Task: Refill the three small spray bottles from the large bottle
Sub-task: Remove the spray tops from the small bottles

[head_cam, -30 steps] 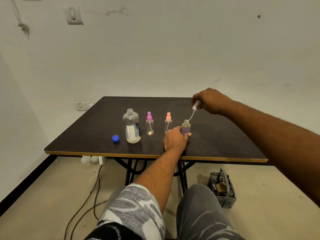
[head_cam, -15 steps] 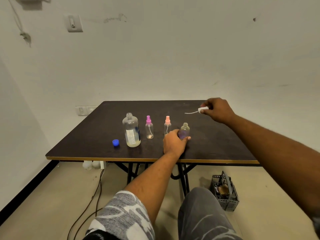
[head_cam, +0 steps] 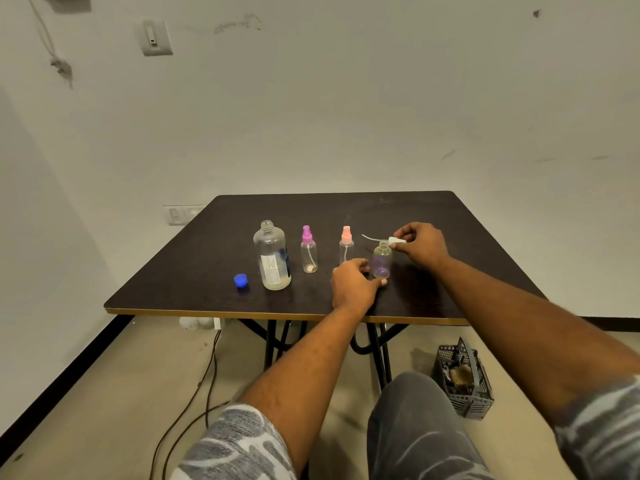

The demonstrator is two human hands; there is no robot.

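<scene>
Left hand [head_cam: 353, 284]: fingers and thumb curled round the bottom of the open little bottle [head_cam: 382, 259], holding it upright near the front edge of the table [head_cam: 433, 216].
Right hand [head_cam: 420, 244]: pinching the white spray top [head_cam: 397, 241] just beside the neck of that bottle, with the thin tube [head_cam: 372, 237] sticking out to the left, up off the table.
Big bottle [head_cam: 272, 259]: lid off, standing toward the front left corner, with only a little pale liquid at the bottom.
Blue cap [head_cam: 240, 280]: lying just left of the big bottle, close to the front edge.
Other two: purple-top bottle [head_cam: 309, 250] and pink-top bottle [head_cam: 346, 245], in a row between the big bottle and the open one, tops on, not filled yet.
Likely step: putting the spray top down, then pouring.
Spill danger: wide mouth above, tiny mouth below; tipped too fast, liquid all over the table.
Tip danger: light little bottle; let go or bumped, easy to knock over.
Bump danger: pink-top bottle right in the way of a reach toward the big bottle.
Tube danger: maybe wet, so drips, or dirt picked up if laid flat; round top could roll away.
Cap danger: one nudge and off the front edge to the floor.
</scene>
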